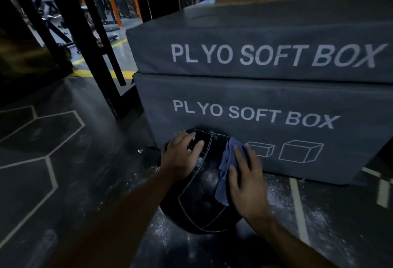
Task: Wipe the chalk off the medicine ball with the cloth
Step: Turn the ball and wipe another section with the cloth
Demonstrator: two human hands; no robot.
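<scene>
Cloth (228, 167) lies pressed under your flat right hand (247, 184) on the medicine ball (204, 195), your open left hand (180, 157) steadying it.

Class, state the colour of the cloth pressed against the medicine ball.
The cloth is blue, seen in the head view, the only one given.

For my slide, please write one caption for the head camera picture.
Right hand presses a blue cloth on a black leather medicine ball; left hand steadies it.
</scene>
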